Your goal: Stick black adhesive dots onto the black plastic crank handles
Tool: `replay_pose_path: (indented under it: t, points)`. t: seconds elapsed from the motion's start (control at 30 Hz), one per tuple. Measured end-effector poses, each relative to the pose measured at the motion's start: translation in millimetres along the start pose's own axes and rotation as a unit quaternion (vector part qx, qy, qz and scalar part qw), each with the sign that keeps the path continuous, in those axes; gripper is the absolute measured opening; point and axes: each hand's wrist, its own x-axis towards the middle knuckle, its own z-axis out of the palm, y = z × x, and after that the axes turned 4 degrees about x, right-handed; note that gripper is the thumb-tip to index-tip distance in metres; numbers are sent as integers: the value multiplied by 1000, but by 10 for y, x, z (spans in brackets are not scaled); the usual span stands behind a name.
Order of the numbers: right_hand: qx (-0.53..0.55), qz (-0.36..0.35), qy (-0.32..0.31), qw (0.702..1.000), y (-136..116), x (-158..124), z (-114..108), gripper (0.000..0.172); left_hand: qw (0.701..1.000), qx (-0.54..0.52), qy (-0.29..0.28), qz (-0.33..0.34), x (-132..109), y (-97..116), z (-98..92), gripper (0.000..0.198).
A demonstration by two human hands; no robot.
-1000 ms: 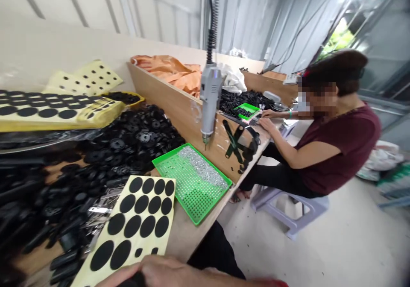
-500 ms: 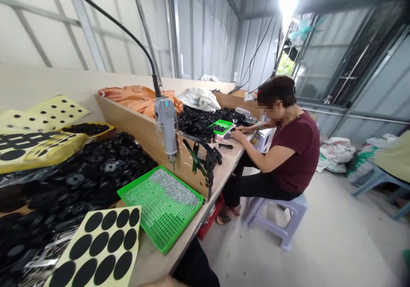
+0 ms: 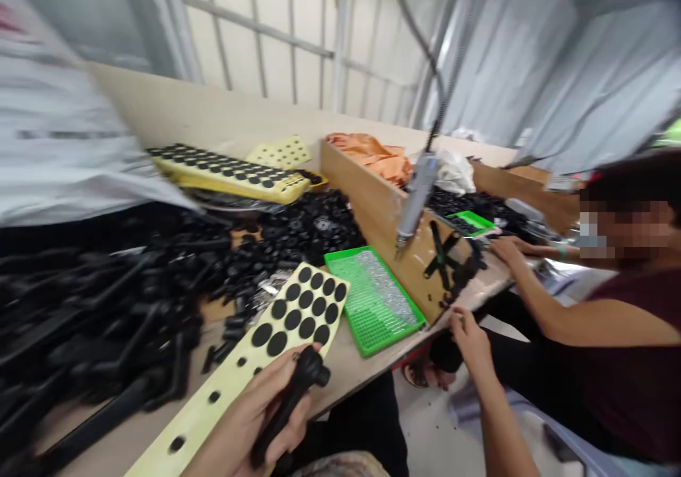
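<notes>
My left hand (image 3: 250,409) is wrapped round a black plastic handle-like part (image 3: 284,406) with a rounded knob at its top end. It is held over a yellow sheet of black round stickers (image 3: 292,306). My right hand (image 3: 471,342) is raised beside the table edge, to the right of a green perforated tray (image 3: 375,335). Its fingers are curled together at the tips; anything between them is too small to make out. Small silvery metal pieces (image 3: 383,278) lie along the tray's right side.
A grey electric screwdriver (image 3: 418,196) hangs above the tray, by a wooden divider (image 3: 367,207). Black plastic parts (image 3: 122,306) are heaped at left, below a white sack (image 3: 64,129). A co-worker (image 3: 611,328) sits close on the right, hands at the table beyond the divider.
The view has swung left. My left hand has come into sight with the black handle-like part, and my right hand now shows near the table edge.
</notes>
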Motion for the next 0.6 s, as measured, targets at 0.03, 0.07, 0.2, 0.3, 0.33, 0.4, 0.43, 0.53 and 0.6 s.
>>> replay_pose_path:
  t: [0.03, 0.07, 0.2, 0.3, 0.33, 0.4, 0.43, 0.53, 0.6]
  points:
    - [-14, -2, -4, 1000, 28, -24, 0, 23, 1000, -21, 0, 4, -1, 1, -21, 26]
    - [-25, -7, -4, 1000, 43, -54, -16, 22, 999, -39, -2, 6, 7, 0, -33, 27]
    - [-24, -50, -19, 998, -74, -331, -100, 29, 997, -77, -7, -4, 63, -27, -11, 29]
    - [40, -129, -211, 968, -360, -752, 16, 29, 997, -76, -7, -1, 89, -44, 54, 26]
    - [40, -159, -281, 945, -476, -904, 102, 26, 997, -73, -11, 0, 94, -46, 78, 26]
    - [21, -230, -371, 900, -693, -1171, 320, 22, 998, -63, -19, 0, 96, -50, 120, 25]
    - [18, -261, -398, 879, -779, -1273, 437, 22, 998, -58, -20, 1, 94, -52, 133, 25]
    - [21, -315, -429, 846, -896, -1435, 747, 19, 999, -46, 2, 15, 82, -56, 129, 27]
    - [33, -335, -429, 838, -867, -1463, 888, 21, 998, -44, 24, 32, 64, -60, 105, 30]
